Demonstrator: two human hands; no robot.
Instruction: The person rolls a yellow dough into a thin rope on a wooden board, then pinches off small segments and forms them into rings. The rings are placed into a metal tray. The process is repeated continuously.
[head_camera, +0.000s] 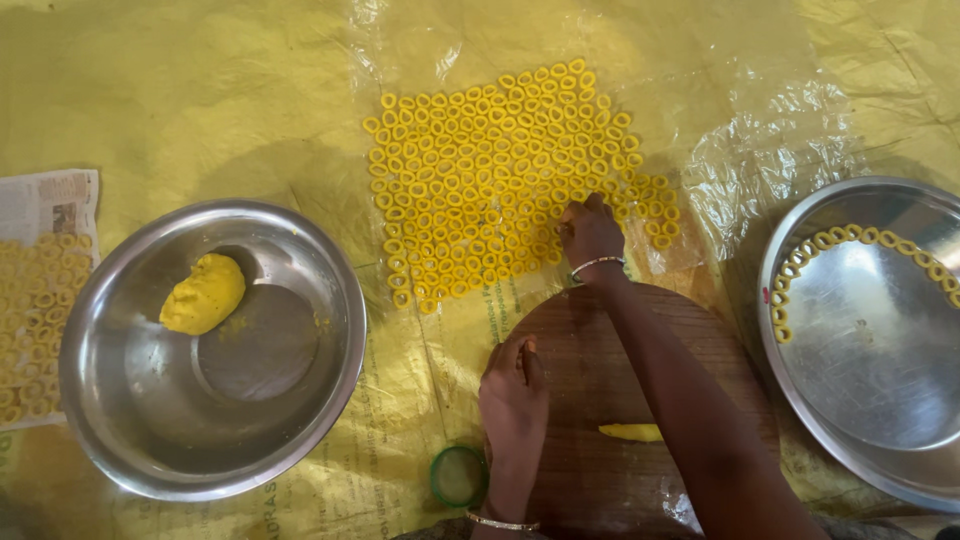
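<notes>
Looking down from head height, the view is showing two bare hands working over a round wooden board (620, 400) lying on a yellow plastic sheet (200, 100) at the lower centre of the frame. The right hand (592, 232) is reaching up and away from the board to the lower right edge of a large patch of small yellow dough rings (490, 180) spread in the upper centre. Its fingers are bunching together at the rings, so the grip is looking narrow, but whether it is pinching a ring cannot be told. The forearm is running diagonally from the lower right of the frame, with a thin bangle at the wrist.

The left hand (513, 390) is resting at the left edge of the board, fingers pointing up and loosely curled; nothing is showing in its grip. A short roll of yellow dough (631, 432) is lying on the board just right of that hand and below the right forearm, its long axis running left to right, nearer the left hand.

A steel bowl (130, 400) at the left is holding a lump of yellow dough (203, 293). A steel plate (860, 400) at the right is carrying a curved line of rings. A small green ring-shaped lid (459, 475) is sitting just beside the left wrist. More rings are lying on newspaper (45, 200) at the far left.
</notes>
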